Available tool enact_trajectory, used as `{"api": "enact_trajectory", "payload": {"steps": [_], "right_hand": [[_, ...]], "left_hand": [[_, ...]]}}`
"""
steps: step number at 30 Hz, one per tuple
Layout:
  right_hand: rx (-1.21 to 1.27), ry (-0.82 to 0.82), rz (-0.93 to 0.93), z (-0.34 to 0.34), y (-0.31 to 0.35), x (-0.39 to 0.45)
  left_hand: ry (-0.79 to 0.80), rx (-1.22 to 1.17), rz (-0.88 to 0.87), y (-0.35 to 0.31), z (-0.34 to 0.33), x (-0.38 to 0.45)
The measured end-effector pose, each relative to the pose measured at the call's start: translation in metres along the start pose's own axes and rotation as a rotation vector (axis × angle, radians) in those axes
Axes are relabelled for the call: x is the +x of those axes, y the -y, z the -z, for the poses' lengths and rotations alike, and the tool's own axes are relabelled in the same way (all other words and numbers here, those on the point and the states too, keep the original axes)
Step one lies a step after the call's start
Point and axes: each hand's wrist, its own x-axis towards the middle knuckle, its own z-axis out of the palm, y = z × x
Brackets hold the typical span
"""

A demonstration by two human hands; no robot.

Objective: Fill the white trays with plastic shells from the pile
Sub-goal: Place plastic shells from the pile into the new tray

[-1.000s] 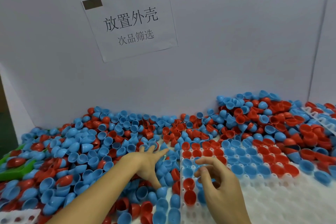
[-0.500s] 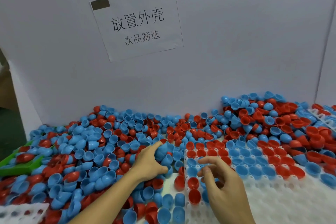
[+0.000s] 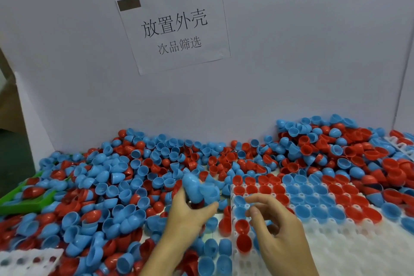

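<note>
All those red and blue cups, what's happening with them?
A person is sorting plastic shells from a big pile into a white tray. The left hand holds a few blue shells picked from the pile, lifted just above it. The right hand hovers over the tray with fingers loosely curled, holding nothing. The tray's far rows are already filled with red and blue shells; the near rows are mostly empty.

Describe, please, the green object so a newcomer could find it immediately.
Start at the white wall with the paper sign, then drop to the pile of shells and follow it to its far left edge. There the green scoop lies half buried, the only green thing among red and blue.
</note>
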Motion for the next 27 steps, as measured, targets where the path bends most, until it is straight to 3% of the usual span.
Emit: {"api": "enact_trajectory", "payload": {"steps": [7,21,27], "right_hand": [[0.055,0.189,0.07,-0.006,0.008,-0.009],[0.106,0.123,0.026,-0.015,0.002,-0.013],[0.156,0.167,-0.006,-0.016,0.005,-0.014]], "left_hand": [[0.007,0.069,-0.091,0.015,-0.028,-0.043],[0.331,-0.07,-0.094,0.004,-0.008,-0.057],[0.222,-0.17,-0.003,0.001,-0.015,-0.053]]}}
